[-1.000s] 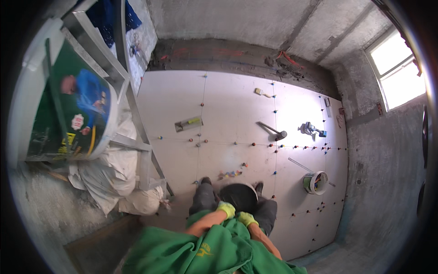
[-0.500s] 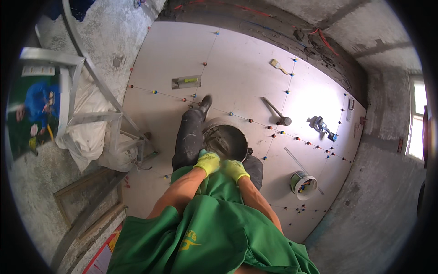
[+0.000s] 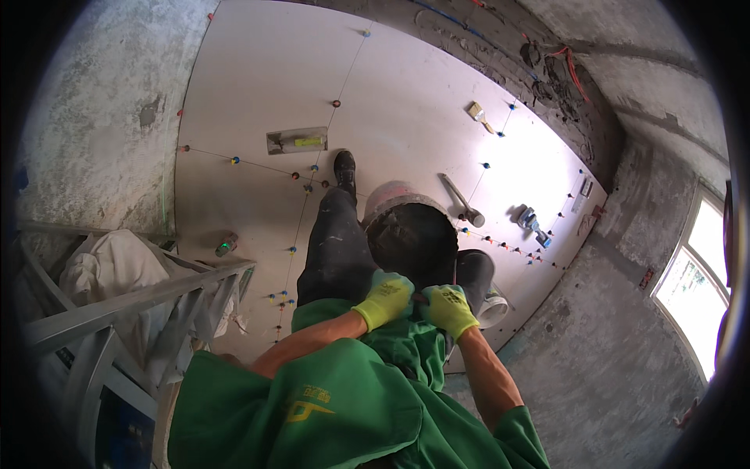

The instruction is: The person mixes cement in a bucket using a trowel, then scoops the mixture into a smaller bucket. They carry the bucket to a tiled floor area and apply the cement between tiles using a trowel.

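Both my hands wear yellow-green work gloves. A bucket (image 3: 369, 223) coated with grey residue stands between my legs, its mouth turned toward me and its inside dark. My left hand (image 3: 388, 299) is closed at the near side of the bucket, against my green shirt. Beside it my right hand (image 3: 451, 309) is also closed. A short brownish piece, which looks like the bucket's handle, shows between the fists, and a thin line runs from the right one up to the rim. The fingers' undersides are hidden.
Large pale floor tiles (image 3: 258, 78) carry coloured levelling pegs along their joints. A notched trowel (image 3: 281, 141), a brush (image 3: 478, 116), a mallet (image 3: 466, 202) and a blue-grey power tool (image 3: 531, 224) lie about. Behind my right leg is a white pail (image 3: 492, 311); at left stands a metal frame (image 3: 141, 301).
My view has swung, bringing the metal frame lower. The bucket and both gloved hands appear farther right, and the bucket looks larger. My right leg now partly hides the white pail.
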A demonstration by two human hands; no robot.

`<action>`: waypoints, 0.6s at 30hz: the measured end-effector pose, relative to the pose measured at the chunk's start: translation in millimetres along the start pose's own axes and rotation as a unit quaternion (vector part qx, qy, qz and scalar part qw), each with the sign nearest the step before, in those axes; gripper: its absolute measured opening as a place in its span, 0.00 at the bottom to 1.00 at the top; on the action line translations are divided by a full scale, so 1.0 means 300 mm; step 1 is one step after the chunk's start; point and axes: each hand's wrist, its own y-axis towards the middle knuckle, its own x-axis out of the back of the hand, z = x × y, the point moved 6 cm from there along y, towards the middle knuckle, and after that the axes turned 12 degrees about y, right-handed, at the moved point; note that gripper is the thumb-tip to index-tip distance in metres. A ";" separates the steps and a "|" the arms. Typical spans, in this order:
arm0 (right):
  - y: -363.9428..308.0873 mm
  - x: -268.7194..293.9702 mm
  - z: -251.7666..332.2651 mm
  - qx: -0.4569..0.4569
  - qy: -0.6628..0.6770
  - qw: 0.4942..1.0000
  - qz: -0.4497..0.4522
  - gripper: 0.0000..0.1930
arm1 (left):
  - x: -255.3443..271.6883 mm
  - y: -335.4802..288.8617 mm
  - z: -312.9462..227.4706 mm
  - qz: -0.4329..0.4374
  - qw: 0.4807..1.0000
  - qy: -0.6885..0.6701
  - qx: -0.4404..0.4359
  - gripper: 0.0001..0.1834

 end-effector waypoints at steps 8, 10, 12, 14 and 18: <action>0.186 0.319 -0.081 0.178 0.034 0.982 -0.060 0.12 | 0.289 0.187 0.017 -0.149 0.984 -0.006 0.101 0.09; 0.333 0.446 -0.087 0.255 -0.019 0.962 -0.097 0.12 | 0.381 0.274 0.052 -0.223 0.963 0.015 0.151 0.10; 0.402 0.492 -0.131 0.236 -0.021 0.971 -0.016 0.16 | 0.427 0.361 0.069 -0.215 0.960 0.005 0.178 0.11; 0.485 0.577 -0.130 0.206 -0.046 0.977 -0.005 0.18 | 0.479 0.420 0.083 -0.226 0.953 0.011 0.203 0.13; 0.609 0.695 -0.116 0.212 -0.109 0.971 0.021 0.19 | 0.562 0.546 0.162 -0.250 0.938 -0.011 0.239 0.12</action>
